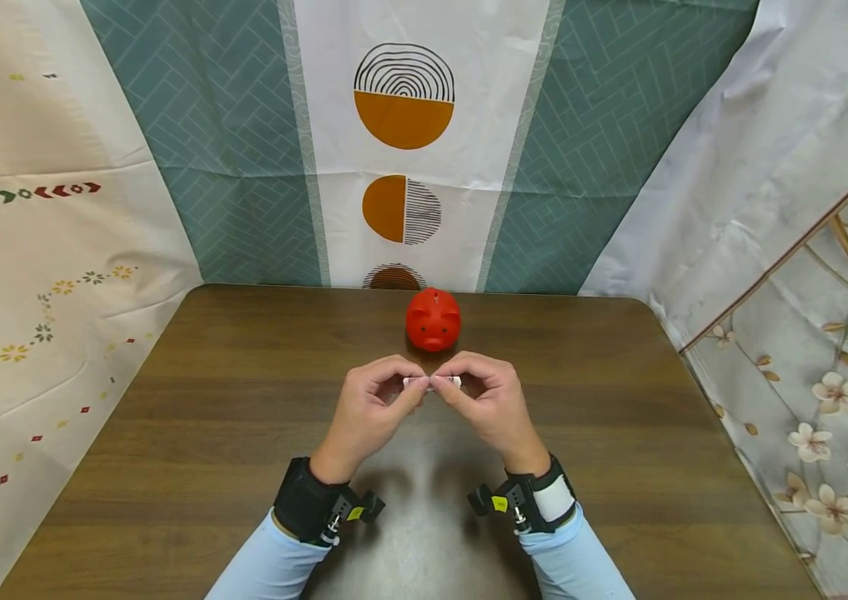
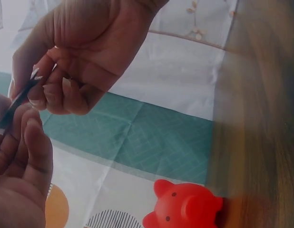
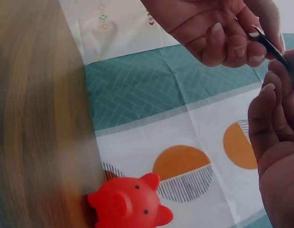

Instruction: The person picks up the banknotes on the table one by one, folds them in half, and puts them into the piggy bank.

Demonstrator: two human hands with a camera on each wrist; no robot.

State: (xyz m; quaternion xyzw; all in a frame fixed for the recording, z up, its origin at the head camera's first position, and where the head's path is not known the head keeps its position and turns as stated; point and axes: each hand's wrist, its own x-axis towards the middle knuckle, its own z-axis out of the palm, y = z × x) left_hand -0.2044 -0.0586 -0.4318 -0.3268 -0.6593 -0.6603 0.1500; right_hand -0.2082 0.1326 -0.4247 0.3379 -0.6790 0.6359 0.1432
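Note:
Both hands meet over the table, pinching between thumbs and fingers a small, thin strip that looks like folded paper (image 1: 457,381). My left hand (image 1: 373,407) grips its left end, my right hand (image 1: 489,405) its right end, thumb tips close together at the middle. In the left wrist view the strip (image 2: 17,100) appears edge-on, dark with pale tips; the right wrist view shows the strip (image 3: 269,46) much the same. Fingers cover most of it. Just beyond the hands stands a red piggy bank (image 1: 434,320), its face towards me and a slot on top.
The brown wooden table (image 1: 258,375) reaches back to a patterned teal and white curtain (image 1: 424,183). Cream cloth (image 1: 56,375) hangs at the left and floral cloth (image 1: 829,400) at the right. Each wrist wears a black strap with a small camera.

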